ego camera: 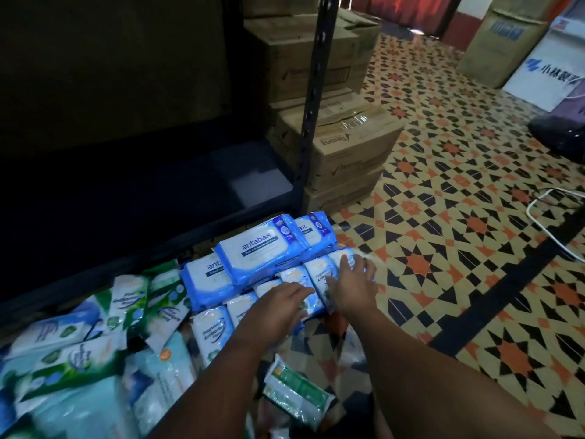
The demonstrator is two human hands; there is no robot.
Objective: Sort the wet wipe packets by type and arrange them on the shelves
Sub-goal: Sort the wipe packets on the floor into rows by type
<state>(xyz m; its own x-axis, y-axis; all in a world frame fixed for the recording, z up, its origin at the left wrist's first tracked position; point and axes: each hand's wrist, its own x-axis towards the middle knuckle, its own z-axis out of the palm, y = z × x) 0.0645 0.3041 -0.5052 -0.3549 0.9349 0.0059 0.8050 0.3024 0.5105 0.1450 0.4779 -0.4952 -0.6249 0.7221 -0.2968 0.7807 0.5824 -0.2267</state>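
On the tiled floor before the dark shelf, both hands lie flat with straight fingers on a row of small blue-white packets, left hand beside right hand, neither curled round anything. Probably best to square the row edge to edge against the antabax packs, keeping the green packets out, then lift it in one block.
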